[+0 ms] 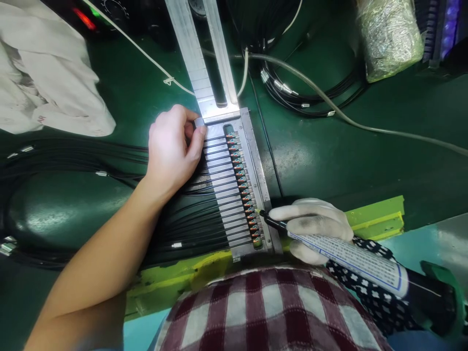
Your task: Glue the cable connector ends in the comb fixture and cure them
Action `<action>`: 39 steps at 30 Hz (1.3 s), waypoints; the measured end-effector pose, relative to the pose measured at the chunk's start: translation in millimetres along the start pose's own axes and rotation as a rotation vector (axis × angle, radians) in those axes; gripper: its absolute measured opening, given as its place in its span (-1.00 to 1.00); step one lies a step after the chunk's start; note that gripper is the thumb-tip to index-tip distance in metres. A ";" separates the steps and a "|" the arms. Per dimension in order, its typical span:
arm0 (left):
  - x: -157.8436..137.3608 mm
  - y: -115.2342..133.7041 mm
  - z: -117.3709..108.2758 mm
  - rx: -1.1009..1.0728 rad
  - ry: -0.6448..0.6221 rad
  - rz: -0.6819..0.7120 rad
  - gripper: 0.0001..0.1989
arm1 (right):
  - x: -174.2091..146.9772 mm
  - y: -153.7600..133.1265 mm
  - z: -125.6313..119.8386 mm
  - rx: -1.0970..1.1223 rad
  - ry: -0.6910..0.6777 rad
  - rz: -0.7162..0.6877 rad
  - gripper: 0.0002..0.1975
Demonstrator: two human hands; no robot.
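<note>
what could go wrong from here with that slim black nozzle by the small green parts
The slim black nozzle of the printed white tube might bump the small green parts, which sit closely spaced. The bare left hand might shift the silver metal fixture it touches. Thin black cables passing under the left forearm could snag.

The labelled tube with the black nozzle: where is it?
In the head view, the labelled tube is at lower right, held in the gloved right hand, its black nozzle at the row of small connectors in the metal fixture.

Room right of fixture (gray cable beyond).
</note>
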State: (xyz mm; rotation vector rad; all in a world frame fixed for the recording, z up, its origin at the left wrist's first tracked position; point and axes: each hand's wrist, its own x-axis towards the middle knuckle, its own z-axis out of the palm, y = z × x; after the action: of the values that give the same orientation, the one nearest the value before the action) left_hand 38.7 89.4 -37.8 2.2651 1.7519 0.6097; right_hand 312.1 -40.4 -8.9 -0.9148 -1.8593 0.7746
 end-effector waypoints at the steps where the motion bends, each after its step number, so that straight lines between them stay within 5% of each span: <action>1: 0.1 0.3 0.0 0.000 0.001 0.000 -0.84 | -0.8 -0.4 0.2 0.000 0.003 -0.006 -0.90; 6: 1.1 5.2 -3.0 -0.005 -0.020 -0.050 -0.86 | -8.7 -6.0 0.8 0.001 0.101 -0.039 -0.85; 15: 1.9 8.0 -4.4 -0.037 -0.037 -0.088 -0.88 | -10.5 -7.8 0.5 -0.025 -0.007 -0.009 -0.92; 39: 0.4 4.5 -2.8 -0.013 -0.011 -0.041 -0.87 | -15.0 -6.5 0.6 0.038 0.010 -0.020 -0.91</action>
State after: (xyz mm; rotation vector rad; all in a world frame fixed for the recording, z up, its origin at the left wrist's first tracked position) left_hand 41.4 88.4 -33.4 2.2144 1.7796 0.5978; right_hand 314.7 -56.4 -10.6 -0.8738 -1.8363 0.7895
